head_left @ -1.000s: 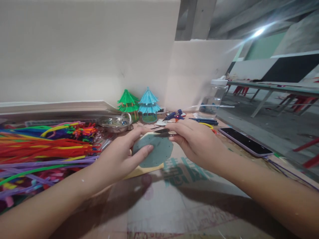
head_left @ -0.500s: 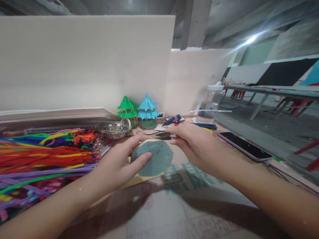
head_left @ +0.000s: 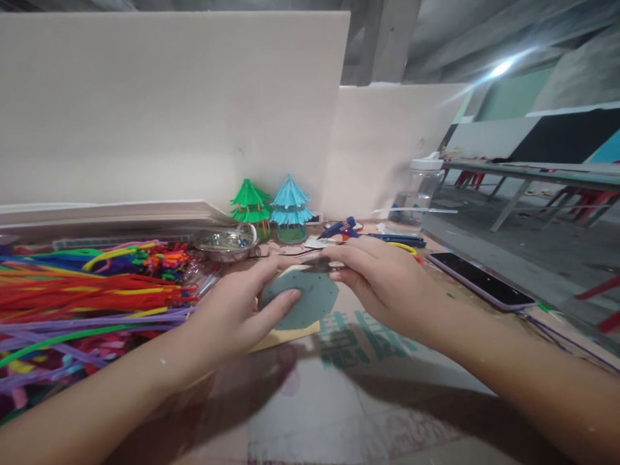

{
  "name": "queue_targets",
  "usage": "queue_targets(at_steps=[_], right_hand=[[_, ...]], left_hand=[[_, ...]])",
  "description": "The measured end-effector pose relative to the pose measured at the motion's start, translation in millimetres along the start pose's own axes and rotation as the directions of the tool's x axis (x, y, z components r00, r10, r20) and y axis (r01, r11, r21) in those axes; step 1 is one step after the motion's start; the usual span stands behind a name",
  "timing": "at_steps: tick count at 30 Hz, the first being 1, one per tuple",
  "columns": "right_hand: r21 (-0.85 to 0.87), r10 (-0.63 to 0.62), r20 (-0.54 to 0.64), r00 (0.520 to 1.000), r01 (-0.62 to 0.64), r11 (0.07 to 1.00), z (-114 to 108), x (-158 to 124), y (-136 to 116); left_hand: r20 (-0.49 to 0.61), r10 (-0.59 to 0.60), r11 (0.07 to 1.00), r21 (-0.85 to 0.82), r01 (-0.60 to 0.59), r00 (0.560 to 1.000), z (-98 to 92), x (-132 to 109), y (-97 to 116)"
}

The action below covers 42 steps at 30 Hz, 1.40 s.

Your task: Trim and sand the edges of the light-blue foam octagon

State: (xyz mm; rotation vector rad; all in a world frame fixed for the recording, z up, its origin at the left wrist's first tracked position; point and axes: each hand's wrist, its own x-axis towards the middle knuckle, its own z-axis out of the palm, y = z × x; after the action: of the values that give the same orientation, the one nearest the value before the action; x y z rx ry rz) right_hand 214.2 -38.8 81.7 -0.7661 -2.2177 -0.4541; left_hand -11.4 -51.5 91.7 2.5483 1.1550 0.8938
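Note:
A grey-green many-sided piece [head_left: 310, 297] with small dark dots near its edge lies over a yellow sheet [head_left: 285, 337]. My left hand [head_left: 252, 300] grips the piece at its left side, thumb on top and fingers at the far edge. In my right hand [head_left: 382, 278], pinched between thumb and fingers, is a dark slim tool [head_left: 317, 264] that lies along the far edge of the piece. Its tip is too blurred to make out.
Colourful pipe cleaners [head_left: 97, 290] cover the left side. Behind stand a metal bowl [head_left: 225, 247], green [head_left: 249, 201] and blue [head_left: 289, 200] little towers, a glue gun [head_left: 341, 227] and a bottle [head_left: 417, 194]. A phone [head_left: 479, 279] lies right.
The view has shifted slightly. The grey-green piece looks more tilted and flatter, with more of the yellow sheet's near edge showing. Both hands keep their holds.

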Motion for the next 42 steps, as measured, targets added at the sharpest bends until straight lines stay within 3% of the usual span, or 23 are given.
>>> queue_targets(at_steps=[24, 35, 42], right_hand=[[0.120, 0.066, 0.118, 0.991, -0.081, 0.990, -5.2, 1.6, -0.1], [0.069, 0.061, 0.026, 0.998, -0.063, 0.996, -2.7, 0.1, 4.1], [-0.022, 0.054, 0.009, 0.999, -0.054, 0.998, 0.7, -1.1, 5.3]], left_hand=[[0.006, 0.041, 0.998, 0.051, -0.041, 0.999, 0.5, 1.2, 1.1], [-0.012, 0.044, 0.999, 0.017, -0.043, 0.999, -0.9, 1.8, -1.5], [-0.030, 0.009, 0.996, -0.091, -0.012, 1.000, -0.7, 2.1, -5.4]])
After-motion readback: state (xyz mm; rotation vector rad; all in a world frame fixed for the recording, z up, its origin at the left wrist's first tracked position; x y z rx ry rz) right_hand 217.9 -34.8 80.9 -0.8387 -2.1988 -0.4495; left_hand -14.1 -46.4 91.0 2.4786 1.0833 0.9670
